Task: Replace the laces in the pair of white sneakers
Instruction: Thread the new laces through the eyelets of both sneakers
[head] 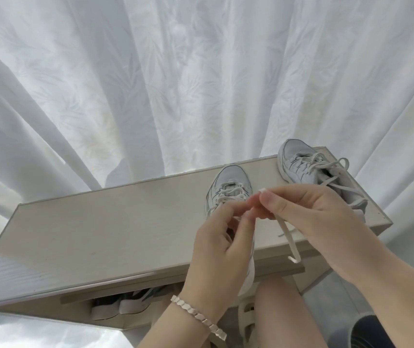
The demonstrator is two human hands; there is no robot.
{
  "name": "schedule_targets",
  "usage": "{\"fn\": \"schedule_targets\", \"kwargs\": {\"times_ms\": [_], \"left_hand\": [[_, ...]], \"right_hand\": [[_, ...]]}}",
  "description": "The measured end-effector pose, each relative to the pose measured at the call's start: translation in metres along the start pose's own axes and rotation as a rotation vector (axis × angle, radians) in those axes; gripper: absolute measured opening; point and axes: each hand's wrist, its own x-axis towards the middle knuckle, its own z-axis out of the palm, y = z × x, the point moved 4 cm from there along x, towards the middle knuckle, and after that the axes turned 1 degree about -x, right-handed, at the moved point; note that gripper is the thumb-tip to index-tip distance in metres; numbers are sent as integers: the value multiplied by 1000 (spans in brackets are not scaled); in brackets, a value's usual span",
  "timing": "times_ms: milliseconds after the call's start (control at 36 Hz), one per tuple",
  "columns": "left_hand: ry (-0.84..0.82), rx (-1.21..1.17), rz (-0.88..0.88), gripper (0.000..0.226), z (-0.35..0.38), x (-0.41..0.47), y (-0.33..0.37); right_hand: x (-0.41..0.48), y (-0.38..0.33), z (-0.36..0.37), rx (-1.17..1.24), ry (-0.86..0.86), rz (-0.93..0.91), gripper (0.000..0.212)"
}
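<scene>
Pale wooden desk (100, 227) carries two white low-top sneakers (228, 180); left grip (216, 249), right grip (309, 212) both pinch flat white lace (285, 234).

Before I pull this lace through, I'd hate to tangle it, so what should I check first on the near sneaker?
1. Tip of lace pinched by right hand: ok.
2. Second pinch on it by left hand: ok.
3. Its tail hangs free over the front of the cabinet: ok.
4. Footing of near sneaker: cannot tell, hands hide its heel.
5. Next eyelet: cannot tell, covered by fingers.
6. Clearance from far sneaker: ok, it stands apart.
</scene>
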Motion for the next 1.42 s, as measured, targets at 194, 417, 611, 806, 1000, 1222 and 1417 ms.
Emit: {"fn": "schedule_targets", "kwargs": {"times_ms": [194, 417, 611, 806, 1000, 1222, 1417], "left_hand": [[-127, -384, -287, 27, -3, 10, 3], [-183, -348, -289, 26, -16, 12, -2], [-424, -219, -316, 18, -38, 9, -8], [-438, 38, -477, 27, -83, 10, -39], [-312, -699, -643, 27, -89, 7, -49], [121, -1160, -525, 35, -84, 24, -51], [205, -819, -477, 17, -52, 16, -47]], "right_hand": [[11, 6, 10, -42, 148, 11, 35], [12, 16, 18, 139, 156, 120, 15], [25, 18, 12, 453, 223, 210, 18], [60, 12, -5, 571, 390, 206, 14], [72, 24, 2, 451, 335, 266, 14], [45, 30, 19, -513, 150, 132, 7], [33, 41, 53, -1301, 160, 24, 53]]}}
